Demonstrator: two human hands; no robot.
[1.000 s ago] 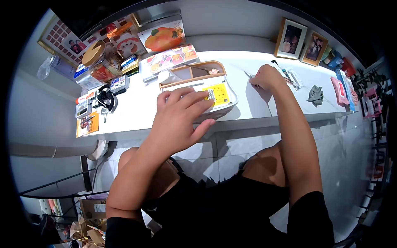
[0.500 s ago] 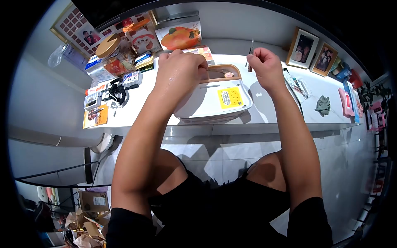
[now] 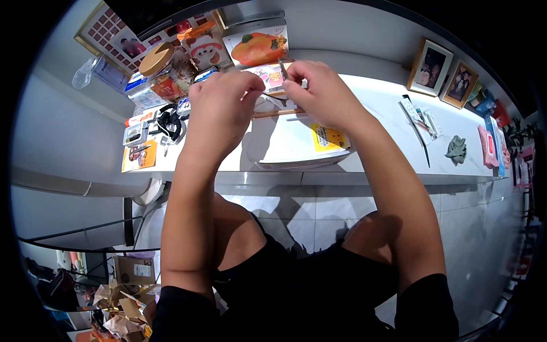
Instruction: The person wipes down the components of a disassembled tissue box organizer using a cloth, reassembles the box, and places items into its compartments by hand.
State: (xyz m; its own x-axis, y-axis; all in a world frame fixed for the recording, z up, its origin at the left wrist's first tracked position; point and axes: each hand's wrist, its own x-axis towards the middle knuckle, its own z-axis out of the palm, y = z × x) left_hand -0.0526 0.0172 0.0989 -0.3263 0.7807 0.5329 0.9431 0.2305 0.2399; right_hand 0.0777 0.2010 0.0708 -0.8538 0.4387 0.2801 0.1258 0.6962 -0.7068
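Observation:
My right hand is closed around a thin, dark, slender tool, whose kind I cannot make out. The tool's end sticks up above the fingers. To its left, my left hand is pinched shut over the back of a white box; whatever its fingertips hold is hidden. The hands are near each other but apart. On the box are a yellow printed sticker and a wood-coloured rim, partly covered by my hands.
Left on the white table are a lidded jar, a black strap and an orange card. A fruit-printed box stands behind. At right are picture frames, a grey-green cloth and a pink pack.
My right hand has moved left with the slender tool, from beside the box to above it, close to my left hand. The whole view has shifted slightly.

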